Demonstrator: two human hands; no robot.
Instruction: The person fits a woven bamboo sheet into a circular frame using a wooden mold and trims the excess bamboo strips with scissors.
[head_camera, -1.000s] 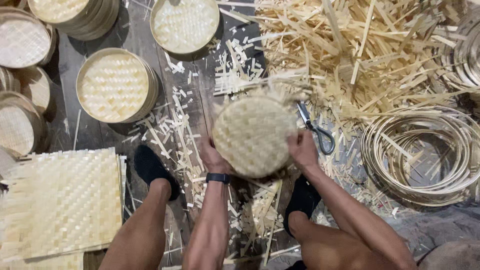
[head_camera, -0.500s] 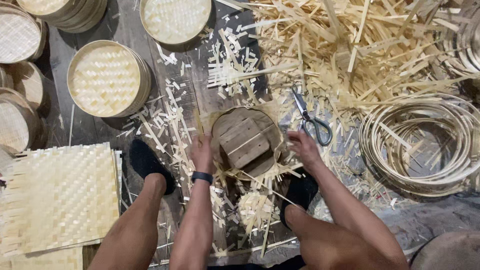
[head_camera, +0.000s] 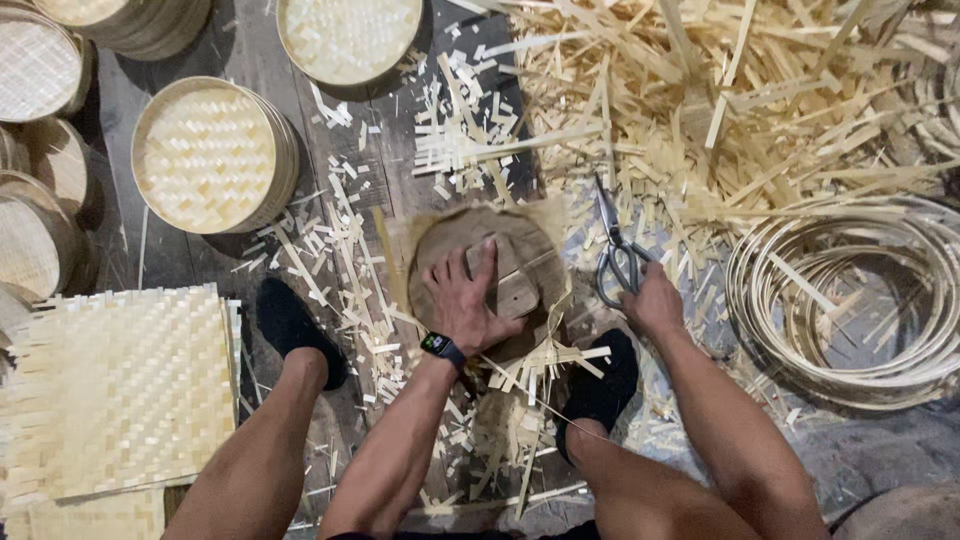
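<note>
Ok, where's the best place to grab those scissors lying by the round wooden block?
By the looped handles at the near end: the scissors lie flat, blades pointing away, loops toward the right hand, which already rests on them. Come in from the near right side.

head view: worn on the person's head | faces straight down over knees and feet to the floor (head_camera: 200, 270) | close, within arm's reach | only one view, nothing shared
</note>
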